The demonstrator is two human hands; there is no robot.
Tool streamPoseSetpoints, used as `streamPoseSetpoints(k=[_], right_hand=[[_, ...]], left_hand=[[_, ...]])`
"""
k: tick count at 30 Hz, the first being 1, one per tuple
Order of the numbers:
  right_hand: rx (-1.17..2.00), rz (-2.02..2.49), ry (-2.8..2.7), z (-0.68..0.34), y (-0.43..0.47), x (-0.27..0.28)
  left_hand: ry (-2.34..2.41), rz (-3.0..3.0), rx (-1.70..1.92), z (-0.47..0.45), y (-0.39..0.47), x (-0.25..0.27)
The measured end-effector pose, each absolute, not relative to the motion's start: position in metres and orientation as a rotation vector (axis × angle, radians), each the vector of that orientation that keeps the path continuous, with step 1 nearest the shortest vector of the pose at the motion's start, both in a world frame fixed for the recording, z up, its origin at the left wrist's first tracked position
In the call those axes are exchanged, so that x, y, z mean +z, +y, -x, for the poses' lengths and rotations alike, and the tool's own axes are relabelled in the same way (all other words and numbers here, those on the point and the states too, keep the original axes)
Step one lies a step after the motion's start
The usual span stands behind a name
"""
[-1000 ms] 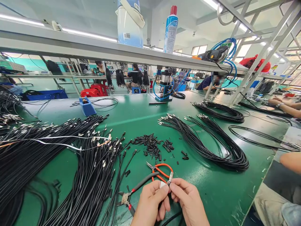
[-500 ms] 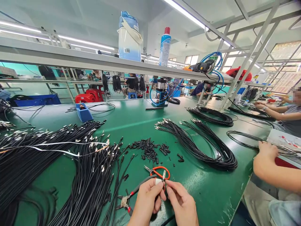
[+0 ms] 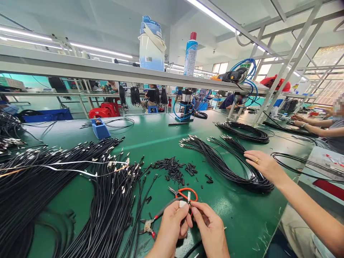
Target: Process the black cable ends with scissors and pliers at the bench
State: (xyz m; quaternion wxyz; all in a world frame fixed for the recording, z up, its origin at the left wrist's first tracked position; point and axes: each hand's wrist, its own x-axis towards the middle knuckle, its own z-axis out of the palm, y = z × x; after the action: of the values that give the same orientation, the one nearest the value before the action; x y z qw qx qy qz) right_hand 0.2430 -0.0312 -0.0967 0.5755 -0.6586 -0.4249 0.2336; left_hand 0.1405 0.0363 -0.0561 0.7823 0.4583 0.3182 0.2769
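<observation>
My left hand [image 3: 172, 227] and my right hand [image 3: 209, 229] meet at the bottom centre, fingertips pinched together on the metal connector end of a black cable [image 3: 188, 198]. The cable runs down between my hands and out of view. Just beyond my fingers lie orange-handled scissors [image 3: 185, 193], and black pliers with red marks [image 3: 157, 218] lie to the left of my left hand. A heap of small black sleeves [image 3: 172, 168] sits further up the green table [image 3: 150, 136].
A big spread of black cables with metal ends [image 3: 80, 186] fills the left side. A coiled cable bundle [image 3: 228, 165] lies at right, with a co-worker's hand [image 3: 262, 163] resting on it. A blue box [image 3: 100, 128], a shelf with a spray can [image 3: 190, 53] and other workers are behind.
A co-worker's arm at the right has reached in across the table onto the coiled cable bundle. My hands stay pinched on the connector, shifted only slightly as the view moved.
</observation>
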Motion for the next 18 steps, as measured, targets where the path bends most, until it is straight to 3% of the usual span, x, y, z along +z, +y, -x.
streamPoseSetpoints(k=[5,8,13,18], right_hand=[[0.524,1.59,-0.973,-0.234,-0.028,-0.096],[0.527,1.594,-1.106,-0.265,-0.04,-0.068],[0.77,1.317,-1.872,-0.355,-0.069,0.006],[0.726,1.156,-2.33,-0.347,-0.074,0.021]], left_hand=[[0.676,-1.033,0.59,-0.141,0.033,-0.059],[0.677,-1.067,0.587,-0.142,0.032,-0.061],[0.673,-1.107,0.576,-0.143,0.033,-0.057],[0.676,-1.152,0.554,-0.143,0.033,-0.051]])
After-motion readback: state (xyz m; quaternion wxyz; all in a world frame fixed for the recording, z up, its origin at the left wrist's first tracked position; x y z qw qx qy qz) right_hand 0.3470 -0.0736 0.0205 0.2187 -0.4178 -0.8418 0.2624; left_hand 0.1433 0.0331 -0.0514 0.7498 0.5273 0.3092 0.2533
